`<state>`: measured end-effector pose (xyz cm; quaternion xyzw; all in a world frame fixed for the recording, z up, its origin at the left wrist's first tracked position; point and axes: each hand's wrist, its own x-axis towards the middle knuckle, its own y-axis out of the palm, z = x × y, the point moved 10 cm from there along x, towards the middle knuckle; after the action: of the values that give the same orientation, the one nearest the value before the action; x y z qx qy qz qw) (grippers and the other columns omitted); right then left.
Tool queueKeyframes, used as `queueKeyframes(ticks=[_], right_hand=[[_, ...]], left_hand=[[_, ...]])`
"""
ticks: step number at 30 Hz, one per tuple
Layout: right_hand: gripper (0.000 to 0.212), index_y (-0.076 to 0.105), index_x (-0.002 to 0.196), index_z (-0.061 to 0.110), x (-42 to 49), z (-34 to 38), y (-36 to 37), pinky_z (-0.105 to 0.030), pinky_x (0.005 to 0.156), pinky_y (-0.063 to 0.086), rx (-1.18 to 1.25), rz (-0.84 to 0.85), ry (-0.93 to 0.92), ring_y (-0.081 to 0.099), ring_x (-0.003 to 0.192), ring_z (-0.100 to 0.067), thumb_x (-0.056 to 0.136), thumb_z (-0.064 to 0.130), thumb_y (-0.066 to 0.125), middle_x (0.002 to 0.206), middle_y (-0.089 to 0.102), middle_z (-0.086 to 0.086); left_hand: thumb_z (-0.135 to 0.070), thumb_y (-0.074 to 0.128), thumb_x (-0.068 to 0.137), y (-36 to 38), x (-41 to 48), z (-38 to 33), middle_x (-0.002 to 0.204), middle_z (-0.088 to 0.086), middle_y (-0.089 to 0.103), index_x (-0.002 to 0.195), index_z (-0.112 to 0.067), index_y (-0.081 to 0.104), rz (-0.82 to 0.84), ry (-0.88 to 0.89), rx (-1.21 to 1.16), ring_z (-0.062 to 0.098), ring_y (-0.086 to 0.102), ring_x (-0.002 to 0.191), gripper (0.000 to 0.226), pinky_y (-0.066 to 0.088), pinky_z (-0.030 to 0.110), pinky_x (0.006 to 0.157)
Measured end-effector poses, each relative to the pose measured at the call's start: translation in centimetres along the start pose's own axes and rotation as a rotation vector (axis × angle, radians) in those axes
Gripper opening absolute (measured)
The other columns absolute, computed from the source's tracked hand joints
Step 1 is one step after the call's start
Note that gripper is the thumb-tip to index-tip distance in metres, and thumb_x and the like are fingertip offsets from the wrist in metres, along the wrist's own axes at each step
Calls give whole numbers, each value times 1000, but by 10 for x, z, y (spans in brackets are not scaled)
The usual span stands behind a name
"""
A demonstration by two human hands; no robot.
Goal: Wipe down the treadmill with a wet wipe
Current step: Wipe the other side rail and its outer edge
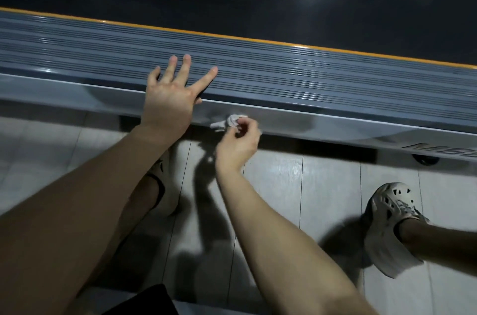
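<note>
White wet wipe, balled, pinched in right hand's curled fingertips against treadmill side skirt just right of left thumb; left hand splayed flat on ribbed foot rail, likely bracing.

we can read only one marking: dark, slanted lettering printed on the pale grey side rail of the treadmill, low at the far right edge of the view. it seems to begin with "m", then perhaps "s", but the strokes are blurred and the frame's edge cuts the rest of the word off.
</note>
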<state>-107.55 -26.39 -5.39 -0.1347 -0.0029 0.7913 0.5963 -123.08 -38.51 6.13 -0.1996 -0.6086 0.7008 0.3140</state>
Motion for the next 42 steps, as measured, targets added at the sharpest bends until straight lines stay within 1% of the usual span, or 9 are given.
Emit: queueKeyframes(ticks=[7, 12, 15, 19, 23, 30, 34, 38, 42], right_hand=[[18, 57, 82, 21, 74, -96, -47, -39, 65, 51, 290, -235, 564, 59, 73, -31, 83, 3, 59, 78, 58, -7], [34, 58, 134, -1, 42, -124, 16, -37, 76, 65, 466, 151, 926, 68, 87, -26, 102, -7, 52, 121, 67, -17], [13, 63, 109, -4, -14, -113, 79, -36, 78, 64, 577, 289, 1079, 68, 100, -31, 104, -11, 54, 116, 67, -23], [18, 64, 92, -4, 15, -95, 40, -33, 61, 64, 652, 407, 1122, 69, 85, -29, 103, -11, 51, 94, 67, -19], [17, 66, 96, 0, 79, -110, -45, -27, 69, 63, 820, 114, 1101, 74, 56, -19, 105, -5, 52, 79, 71, -12], [15, 67, 105, -3, -40, -76, 98, -32, 73, 64, 728, 437, 1190, 70, 84, -25, 102, -11, 55, 93, 69, -18], [27, 65, 111, 1, 23, -68, 25, -31, 46, 58, 544, 264, 940, 65, 73, -29, 95, -18, 54, 90, 66, -21], [31, 56, 100, 19, 128, -33, -147, -24, 70, 53, 211, -386, 405, 67, 86, -29, 92, -11, 62, 108, 71, -16], [25, 60, 108, 11, 97, 31, -127, -7, 82, 45, -7, -233, -1, 61, 95, -10, 95, -9, 58, 124, 54, -4]], left_hand=[[-39, 51, 111, 3, 1, 2, 172, 21, 29, 168, -48, 14, 41, -11, -14, 44, 29, 158, 69, 31, 58, 118], [-36, 51, 111, 2, -3, 0, 172, 22, 28, 168, -46, 14, -11, -12, -8, 45, 29, 158, 68, 30, 60, 119], [-38, 55, 109, 2, 0, 4, 171, 20, 31, 167, -48, 17, 13, -15, -14, 43, 31, 157, 71, 32, 58, 117], [-38, 57, 108, 1, 1, 2, 171, 20, 32, 167, -48, 19, 23, -9, -27, 43, 32, 157, 71, 34, 58, 115], [-36, 51, 112, 1, -3, 1, 171, 22, 29, 168, -45, 16, -7, 0, -15, 45, 30, 157, 67, 31, 59, 118], [-34, 58, 107, -3, 1, -1, 171, 21, 30, 167, -47, 20, 73, -23, -55, 45, 30, 157, 72, 31, 61, 118], [-34, 59, 107, -7, 4, -3, 171, 21, 31, 167, -47, 21, 98, -27, -71, 45, 30, 157, 72, 32, 61, 117], [-35, 57, 108, -5, 2, -3, 170, 22, 31, 168, -45, 20, 79, -28, -60, 47, 30, 156, 71, 31, 62, 116], [-34, 59, 106, -4, 5, -2, 170, 23, 30, 168, -46, 20, 120, -54, -69, 50, 30, 155, 74, 31, 64, 117]])
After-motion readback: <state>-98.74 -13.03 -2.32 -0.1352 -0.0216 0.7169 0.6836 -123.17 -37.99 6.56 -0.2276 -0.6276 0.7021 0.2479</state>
